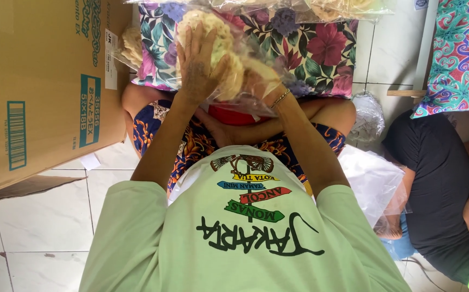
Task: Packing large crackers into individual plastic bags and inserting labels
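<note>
I hold a clear plastic bag (245, 70) stuffed with pale yellow crackers (221, 38) above my lap. My left hand (199, 67) lies flat against the bag's near side, fingers spread upward over the crackers. My right hand (261, 84) grips the bag from the right, mostly hidden behind the plastic, with a thin bracelet (280, 98) at the wrist. A red object (234, 116) shows just under the bag. I wear a light green printed shirt and sit cross-legged in patterned shorts.
A big cardboard box (40, 92) stands at the left on the white tiled floor (34, 221). A floral cushion (310, 48) lies ahead with more filled bags on top. Another person in black (440, 184) sits at the right beside loose clear bags (372, 181).
</note>
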